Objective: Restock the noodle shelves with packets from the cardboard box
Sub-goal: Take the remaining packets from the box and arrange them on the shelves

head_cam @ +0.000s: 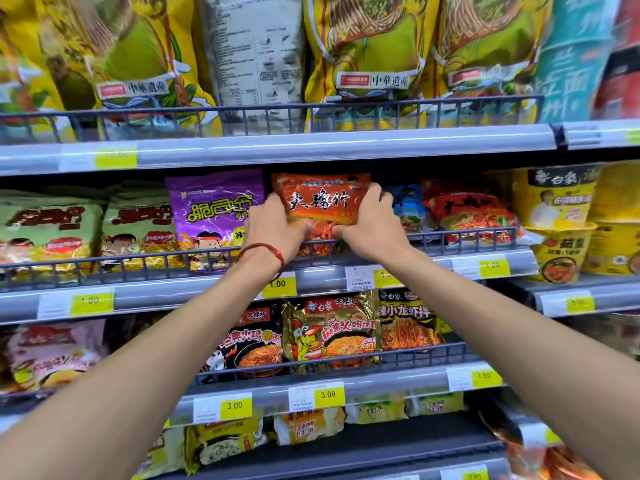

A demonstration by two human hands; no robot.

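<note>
Your forearms (156, 341) stretched up to the shelf (173, 292) — left hand (273, 226) and right hand (370, 226) each gripped a side of the orange noodle packet (320, 199), upright behind the wire rail (450, 237).

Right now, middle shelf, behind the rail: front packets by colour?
green packets: 2
purple packet: 1
orange packet: 1
blue packet: 1
red packet: 1
Total: 6

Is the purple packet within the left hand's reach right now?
Probably yes, once freed: the left hand grips the orange packet, but the purple packet stands right beside it, behind only a low wire rail.
</note>
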